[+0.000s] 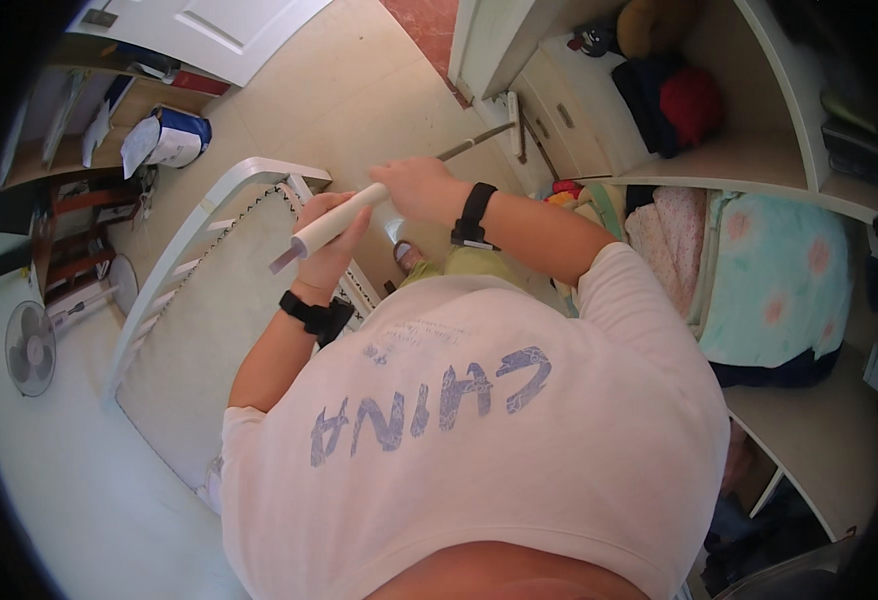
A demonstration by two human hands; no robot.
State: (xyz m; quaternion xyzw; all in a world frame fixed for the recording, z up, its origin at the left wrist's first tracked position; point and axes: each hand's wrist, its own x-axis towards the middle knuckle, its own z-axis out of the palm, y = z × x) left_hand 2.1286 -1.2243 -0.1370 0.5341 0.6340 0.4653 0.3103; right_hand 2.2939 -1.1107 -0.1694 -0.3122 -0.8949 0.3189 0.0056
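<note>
A white cylinder [339, 222], shaped like a roll or sleeve, lies slantwise across my two hands. From its near end juts a short, flat greyish piece [284, 262]. My left hand [331, 238] is wrapped round the cylinder from below. My right hand [419, 188] is closed over its far end, covering the join. Beyond the right hand, a thin metal pole [474, 141] runs in line to a pale crosspiece [516, 127] by the drawers. Whether the cylinder and pole are joined is hidden by my right fingers.
A white-railed bed [224, 190] stands at left, with a fan [31, 348] beyond it. On the right, an open wardrobe [799, 150] holds a folded mint quilt [774, 280] and clothes [692, 105]. A white door [204, 35] stands at the far left.
</note>
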